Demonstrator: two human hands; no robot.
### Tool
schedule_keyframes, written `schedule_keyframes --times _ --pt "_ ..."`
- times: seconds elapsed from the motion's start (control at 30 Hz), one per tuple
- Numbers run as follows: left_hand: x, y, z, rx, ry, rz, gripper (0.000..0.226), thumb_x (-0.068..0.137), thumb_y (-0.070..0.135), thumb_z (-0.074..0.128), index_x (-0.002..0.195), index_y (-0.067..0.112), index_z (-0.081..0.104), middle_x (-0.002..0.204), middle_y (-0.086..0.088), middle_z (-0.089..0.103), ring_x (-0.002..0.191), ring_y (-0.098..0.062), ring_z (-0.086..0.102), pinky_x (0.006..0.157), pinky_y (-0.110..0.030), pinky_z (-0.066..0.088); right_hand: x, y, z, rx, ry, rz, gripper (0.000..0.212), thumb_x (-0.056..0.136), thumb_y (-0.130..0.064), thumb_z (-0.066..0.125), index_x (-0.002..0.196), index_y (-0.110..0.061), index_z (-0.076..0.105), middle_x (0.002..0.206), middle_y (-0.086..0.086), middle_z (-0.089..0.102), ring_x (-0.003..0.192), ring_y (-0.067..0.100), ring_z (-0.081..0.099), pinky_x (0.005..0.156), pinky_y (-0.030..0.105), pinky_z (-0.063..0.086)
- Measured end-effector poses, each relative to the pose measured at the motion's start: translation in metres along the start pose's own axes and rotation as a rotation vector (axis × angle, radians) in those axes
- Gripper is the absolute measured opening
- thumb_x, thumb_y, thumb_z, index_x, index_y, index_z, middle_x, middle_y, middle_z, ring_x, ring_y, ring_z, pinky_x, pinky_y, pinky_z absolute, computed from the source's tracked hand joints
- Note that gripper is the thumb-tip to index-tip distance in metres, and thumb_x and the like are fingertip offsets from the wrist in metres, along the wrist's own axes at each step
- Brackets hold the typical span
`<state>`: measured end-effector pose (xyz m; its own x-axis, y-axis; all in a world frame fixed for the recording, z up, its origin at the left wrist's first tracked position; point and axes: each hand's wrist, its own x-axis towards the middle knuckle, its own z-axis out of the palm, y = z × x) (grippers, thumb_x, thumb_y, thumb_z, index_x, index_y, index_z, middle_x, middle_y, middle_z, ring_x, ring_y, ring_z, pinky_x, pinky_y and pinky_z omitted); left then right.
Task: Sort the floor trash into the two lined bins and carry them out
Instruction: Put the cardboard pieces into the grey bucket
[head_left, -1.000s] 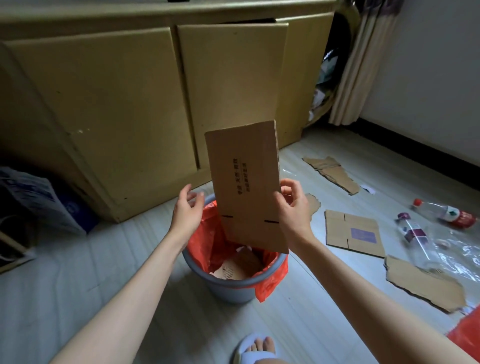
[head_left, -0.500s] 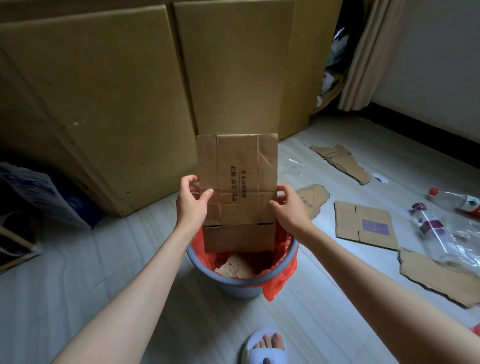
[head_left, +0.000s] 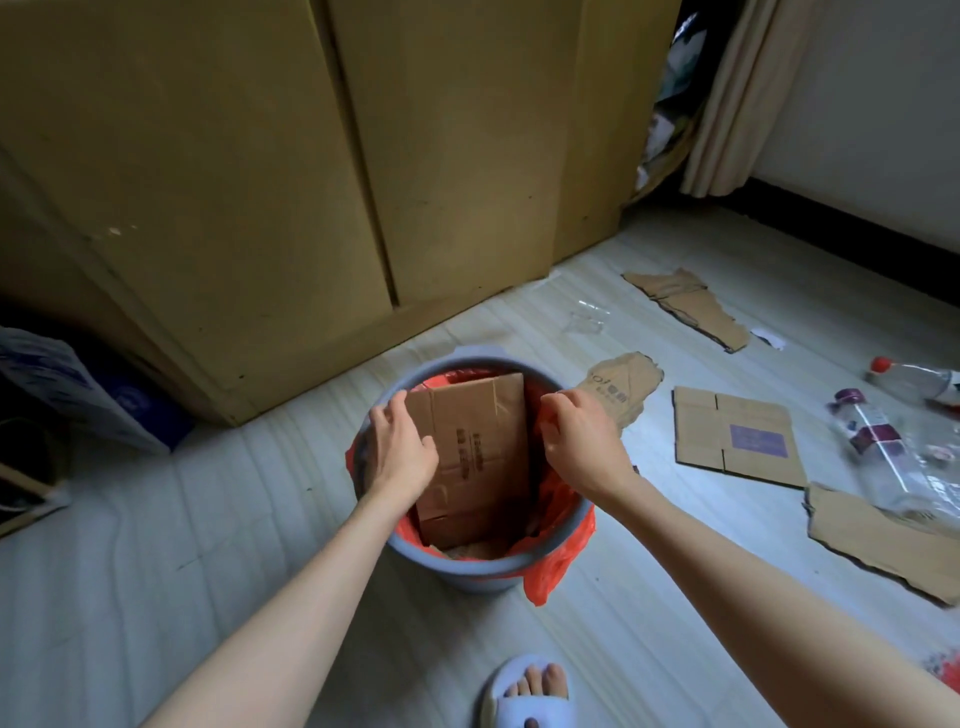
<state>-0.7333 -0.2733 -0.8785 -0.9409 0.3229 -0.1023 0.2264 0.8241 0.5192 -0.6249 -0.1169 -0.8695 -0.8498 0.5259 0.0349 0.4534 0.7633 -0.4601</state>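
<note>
A grey-blue bin (head_left: 467, 571) with a red liner (head_left: 550, 571) stands on the floor in the middle. A flat brown cardboard piece (head_left: 483, 452) with printed text stands tilted inside it, its top edge near the far rim. My left hand (head_left: 400, 452) reaches into the bin's left side and grips the cardboard's left edge, thumb on its face. My right hand (head_left: 582, 441) hovers over the right rim with fingers loosely curled, just clear of the cardboard's right edge. More cardboard lies under the piece, mostly hidden.
Torn cardboard pieces (head_left: 623, 384) (head_left: 737, 441) (head_left: 883, 540) (head_left: 685, 306) and two plastic bottles (head_left: 872, 447) (head_left: 914, 379) litter the floor to the right. A yellow cabinet (head_left: 260, 182) stands close behind the bin. A bag (head_left: 78, 395) sits left; my slippered foot (head_left: 530, 696) is below.
The cardboard went from held upright above the bin down into it. Both hands came down with it. My right hand has come off its edge.
</note>
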Motion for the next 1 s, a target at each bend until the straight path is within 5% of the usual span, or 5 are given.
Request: schedule_keyframes --times 0.17,0.37,0.73,0.87,1.0 --pt "0.023 0.018 0.010 0.115 0.093 0.269 0.073 0.087 0.021 0.061 0.147 0.023 0.019 0.153 -0.009 0.017 0.139 -0.029 0.022 0.110 -0.042 0.027 -0.006 0.018 0.006 -0.047 -0.091 0.105 0.061 0.087 -0.008 0.052 0.143 -0.013 0.028 0.143 0.008 0.034 0.128 0.029 0.037 0.093 0.039 0.042" --pt "0.045 0.028 0.031 0.459 -0.015 0.302 0.050 0.090 0.036 0.055 0.135 0.020 0.040 0.133 -0.006 0.041 0.126 -0.028 0.035 0.103 -0.043 0.028 -0.012 0.034 0.019 0.104 -0.152 0.172 0.080 0.082 0.004 0.044 0.151 -0.018 0.010 0.158 -0.004 0.010 0.110 0.030 0.053 0.069 0.034 0.046" --pt "0.069 0.047 -0.008 0.198 -0.366 0.212 0.010 0.088 0.023 0.057 0.078 0.022 0.057 0.094 -0.006 0.062 0.092 -0.024 0.056 0.072 -0.027 0.038 -0.012 0.038 0.025 0.089 -0.157 0.191 0.080 0.083 0.005 0.040 0.152 -0.019 0.007 0.159 -0.005 0.004 0.097 0.032 0.058 0.063 0.033 0.044" --pt "0.056 0.043 0.027 0.170 -0.520 0.198 0.012 0.086 0.026 0.061 0.093 0.019 0.068 0.097 -0.007 0.067 0.096 -0.023 0.061 0.073 -0.028 0.043 -0.011 0.038 0.028 0.072 -0.157 0.163 0.080 0.084 0.005 0.040 0.152 -0.021 0.007 0.159 -0.007 0.002 0.106 0.031 0.056 0.068 0.035 0.049" --pt "0.054 0.017 0.061 0.216 -0.451 0.099 0.031 0.089 0.036 0.054 0.120 0.031 0.059 0.126 -0.008 0.061 0.120 -0.029 0.053 0.099 -0.036 0.043 -0.009 0.037 0.031 0.079 -0.152 0.154 0.084 0.079 0.008 0.038 0.151 -0.023 0.008 0.158 -0.008 0.004 0.110 0.033 0.055 0.071 0.037 0.051"
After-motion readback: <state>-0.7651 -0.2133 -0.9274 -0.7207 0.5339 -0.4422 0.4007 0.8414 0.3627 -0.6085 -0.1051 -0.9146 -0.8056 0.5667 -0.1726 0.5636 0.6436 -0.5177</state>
